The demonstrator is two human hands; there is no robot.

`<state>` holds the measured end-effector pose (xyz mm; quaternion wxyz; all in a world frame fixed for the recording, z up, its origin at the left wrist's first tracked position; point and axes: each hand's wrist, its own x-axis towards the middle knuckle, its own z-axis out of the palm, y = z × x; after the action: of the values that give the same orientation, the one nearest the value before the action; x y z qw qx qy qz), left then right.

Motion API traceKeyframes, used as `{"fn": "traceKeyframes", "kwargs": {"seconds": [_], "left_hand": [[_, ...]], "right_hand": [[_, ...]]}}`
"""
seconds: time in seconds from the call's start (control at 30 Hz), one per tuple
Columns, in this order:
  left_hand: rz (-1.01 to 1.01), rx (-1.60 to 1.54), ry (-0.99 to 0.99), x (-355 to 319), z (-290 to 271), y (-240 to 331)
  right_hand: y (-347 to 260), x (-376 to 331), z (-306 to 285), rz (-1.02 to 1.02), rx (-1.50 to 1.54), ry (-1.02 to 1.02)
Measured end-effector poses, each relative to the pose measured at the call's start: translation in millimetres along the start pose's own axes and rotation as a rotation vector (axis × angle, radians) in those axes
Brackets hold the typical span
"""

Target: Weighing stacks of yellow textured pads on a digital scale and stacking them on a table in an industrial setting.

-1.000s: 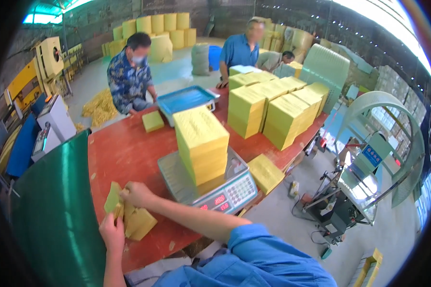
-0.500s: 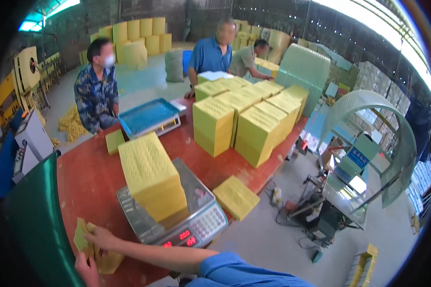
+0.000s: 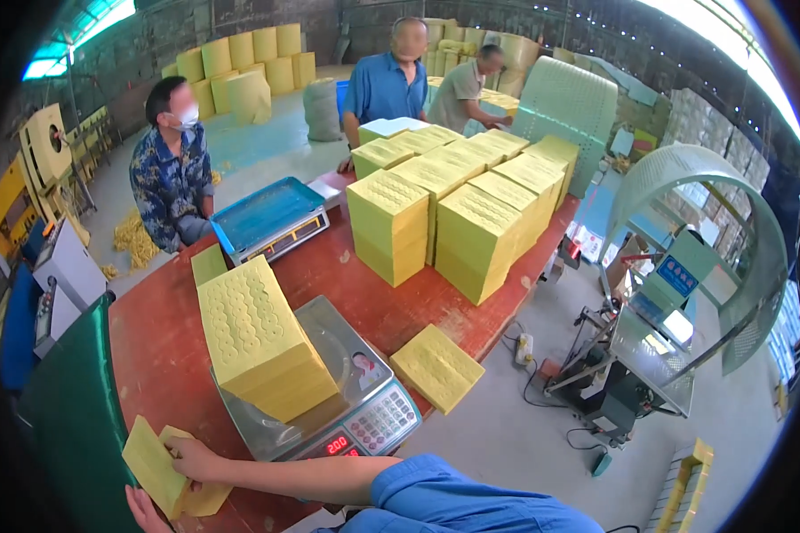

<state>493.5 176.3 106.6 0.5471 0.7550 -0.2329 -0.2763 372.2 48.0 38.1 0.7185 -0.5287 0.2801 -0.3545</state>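
Hands at the table's near edge: right hand closed on thin yellow sheets, left hand half cut off, grip unclear. Loosely pinched, likely to slip from the red table beside the loaded scale.

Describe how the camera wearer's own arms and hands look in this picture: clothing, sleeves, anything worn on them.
The right arm wears a bright blue sleeve of plain cloth, ending near the elbow, so the forearm is bare. The right hand is bare too: no glove, watch or ring shows. Only part of the left hand shows at the lower edge, also ungloved; its arm and sleeve are out of view.
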Motion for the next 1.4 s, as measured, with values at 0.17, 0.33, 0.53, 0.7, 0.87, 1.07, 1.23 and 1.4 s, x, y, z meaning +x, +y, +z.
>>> {"fn": "traceKeyframes", "kwargs": {"seconds": [0.17,0.33,0.53,0.7,0.87,1.07,1.23,1.4], "left_hand": [[0.404,0.145,-0.458,45.3,-80.2,-62.2],[0.211,-0.023,-0.52,35.4,-90.1,-40.1],[-0.288,-0.677,-0.516,27.7,-101.1,-19.4],[-0.018,-0.549,-0.515,42.9,-118.5,-51.0],[-0.031,-0.537,-0.491,35.4,-124.0,-71.6],[0.005,-0.543,-0.449,18.5,-139.0,-86.4],[0.019,-0.587,-0.419,2.7,-140.2,-77.6],[0.062,-0.454,-0.407,7.3,-133.6,-87.4]], "right_hand": [[-18.5,-29.0,31.8,-0.04,0.039,-0.122],[-21.3,-45.5,50.2,-0.108,-0.041,-0.136],[-12.0,-62.1,72.1,-0.098,0.034,-0.099],[17.8,-56.1,79.1,-0.2,-0.185,0.012],[15.2,-85.4,85.4,-0.204,-0.14,0.024],[22.8,-107.0,103.7,-0.207,-0.213,0.025],[30.4,-118.5,114.1,-0.235,-0.279,0.062],[43.4,-125.4,99.3,-0.297,-0.438,0.207]]}}
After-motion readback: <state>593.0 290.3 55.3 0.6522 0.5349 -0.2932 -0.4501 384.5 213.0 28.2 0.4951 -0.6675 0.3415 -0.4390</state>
